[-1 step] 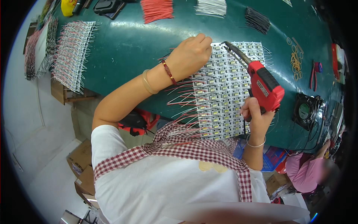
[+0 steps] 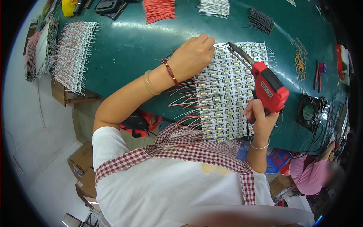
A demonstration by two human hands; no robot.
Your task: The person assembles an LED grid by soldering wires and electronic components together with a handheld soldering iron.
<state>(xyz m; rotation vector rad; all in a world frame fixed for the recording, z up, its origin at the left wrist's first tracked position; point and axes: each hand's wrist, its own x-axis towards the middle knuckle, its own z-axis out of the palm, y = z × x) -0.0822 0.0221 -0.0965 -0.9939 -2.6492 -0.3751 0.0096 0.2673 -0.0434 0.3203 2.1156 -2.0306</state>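
one red soldering gun [image 2: 269, 87] gripped in right hand [image 2: 261, 118]; left hand [image 2: 193, 56], fingers curled together, presses one sheet of led modules [image 2: 227, 94] on the green tabletop [image 2: 132, 49]; nothing has shifted.

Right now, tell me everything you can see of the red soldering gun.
The red soldering gun is pistol-shaped, with a glossy red body that looks plastic, a pale label on its side and a dark, long metal tip. The right hand grips its handle from below, raising the body above the green table. The tip angles up and left, down onto the top edge of the white panel of small circuit boards, close to the left hand. A dark cord hangs by the handle.
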